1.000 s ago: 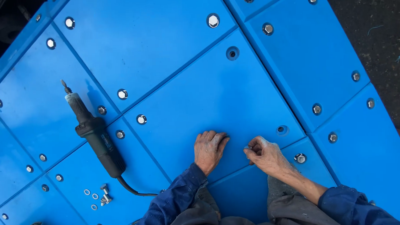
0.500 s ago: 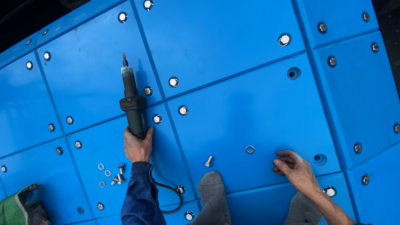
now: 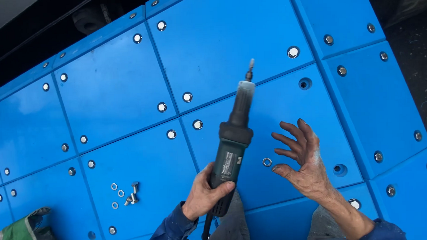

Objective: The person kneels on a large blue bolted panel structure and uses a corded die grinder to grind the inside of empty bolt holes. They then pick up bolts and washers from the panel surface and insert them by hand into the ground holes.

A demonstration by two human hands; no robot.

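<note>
Green power driver (image 3: 233, 147) gripped low in left hand (image 3: 203, 196); right hand (image 3: 306, 161), fingers spread, near washer (image 3: 267, 161); best kept upright, tip steady.

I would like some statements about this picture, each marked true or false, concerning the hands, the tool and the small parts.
1. The left hand grips the corded power tool. True.
2. The right hand holds a bolt. False: it is open, fingers spread, holding nothing.
3. A single washer lies on the blue panel beside the right hand. True.
4. The loose bolts and washers lie right of the tool. False: they lie to its left.
5. The tool's bit points away from the person. True.
</note>
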